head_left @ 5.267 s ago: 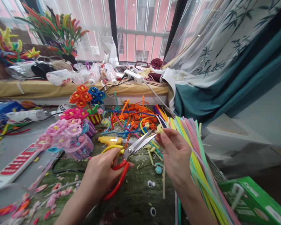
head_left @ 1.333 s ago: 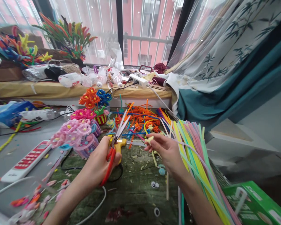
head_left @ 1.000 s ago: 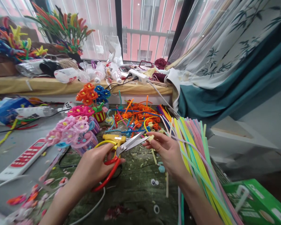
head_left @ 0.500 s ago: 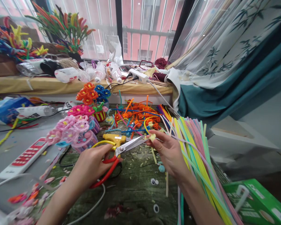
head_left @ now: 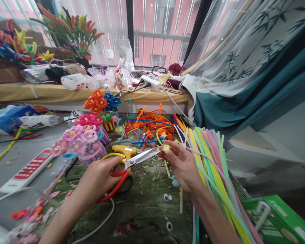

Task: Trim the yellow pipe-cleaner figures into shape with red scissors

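My left hand (head_left: 101,174) is closed round the handles of red-handled scissors (head_left: 142,157). Their blades point up to the right, and the tips reach my right fingertips. Between thumb and fingers, my right hand (head_left: 181,166) pinches a small pale-yellow fuzzy piece (head_left: 165,148), which looks like pipe cleaner. Whether the blades touch it, I cannot tell. Behind the scissors lies a yellow glue gun (head_left: 125,150). Pale-yellow clippings are scattered on the dark green table mat (head_left: 147,203) below the blades.
Pink pipe-cleaner flowers (head_left: 78,140) stand at the left, near a white-and-red power strip (head_left: 27,169). Orange pipe-cleaner pieces (head_left: 152,125) are heaped behind my hands. A bundle of long pipe cleaners (head_left: 213,159) lies beside my right arm, and a green box (head_left: 277,217) sits at lower right.
Both hands keep nearly the same place. The yellow piece has turned slightly in my right fingertips, and the view has shifted a little.
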Tool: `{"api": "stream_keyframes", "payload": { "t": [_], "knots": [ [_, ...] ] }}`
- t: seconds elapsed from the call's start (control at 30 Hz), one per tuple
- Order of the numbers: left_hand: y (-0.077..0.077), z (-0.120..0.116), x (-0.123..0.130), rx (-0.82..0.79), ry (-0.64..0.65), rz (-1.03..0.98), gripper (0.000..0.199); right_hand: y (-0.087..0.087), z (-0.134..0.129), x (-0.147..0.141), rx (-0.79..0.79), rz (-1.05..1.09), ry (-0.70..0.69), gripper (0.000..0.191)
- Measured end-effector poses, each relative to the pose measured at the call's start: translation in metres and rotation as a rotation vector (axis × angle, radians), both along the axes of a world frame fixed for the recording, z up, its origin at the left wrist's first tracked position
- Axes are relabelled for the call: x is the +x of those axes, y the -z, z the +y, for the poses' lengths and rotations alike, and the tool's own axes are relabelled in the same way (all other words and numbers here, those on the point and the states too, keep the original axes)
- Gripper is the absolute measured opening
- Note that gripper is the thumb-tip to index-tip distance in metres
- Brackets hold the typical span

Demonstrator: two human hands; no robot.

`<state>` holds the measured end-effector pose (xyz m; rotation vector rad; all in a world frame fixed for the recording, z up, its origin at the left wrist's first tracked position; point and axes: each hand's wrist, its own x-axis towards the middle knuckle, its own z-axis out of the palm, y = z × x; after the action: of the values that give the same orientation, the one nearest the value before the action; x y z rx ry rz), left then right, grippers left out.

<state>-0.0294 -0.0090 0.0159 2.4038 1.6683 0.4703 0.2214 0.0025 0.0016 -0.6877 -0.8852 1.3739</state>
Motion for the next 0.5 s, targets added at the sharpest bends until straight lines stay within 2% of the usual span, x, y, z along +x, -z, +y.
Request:
{"api": "stream_keyframes", "payload": {
  "t": [0.5],
  "knots": [
    [0.0044, -0.0004, -0.0041, 0.019, 0.025, 0.018, 0.03, -0.0021, -0.0006, -0.0017, -0.001, 0.098, 0.034, 0.028]
  ]
}}
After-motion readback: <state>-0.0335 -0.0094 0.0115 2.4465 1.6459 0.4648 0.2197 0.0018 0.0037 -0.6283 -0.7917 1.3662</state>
